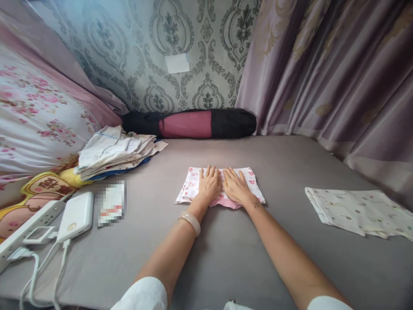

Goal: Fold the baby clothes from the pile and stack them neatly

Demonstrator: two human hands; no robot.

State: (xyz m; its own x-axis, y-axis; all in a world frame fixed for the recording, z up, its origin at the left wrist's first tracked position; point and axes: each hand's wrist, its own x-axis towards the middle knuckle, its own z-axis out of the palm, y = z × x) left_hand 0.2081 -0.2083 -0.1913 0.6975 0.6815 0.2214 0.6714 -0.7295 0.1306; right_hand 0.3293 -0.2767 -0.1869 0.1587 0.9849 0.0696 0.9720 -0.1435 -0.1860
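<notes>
A folded white cloth with a pink-and-red print [253, 183] lies flat on the grey bed surface [226, 254], and a pink edge shows along its near side. It looks like a small garment, but the hands cover its middle. My left hand [209, 185] rests palm down on it, fingers stretched out and pointing away from me. Beside it, my right hand [235, 186] presses flat on the same cloth with its fingers apart. Neither hand grips anything. A pale bangle [191, 222] circles my left wrist.
Right of the hands lies a folded white patterned cloth [358, 211]. A stack of folded clothes [118, 150] sits at the back left. Nearer are a power bank [76, 215], a power strip [38, 221], cables and a blurred packet [112, 203]. A black-and-pink roll bag [190, 124] lies along the wall.
</notes>
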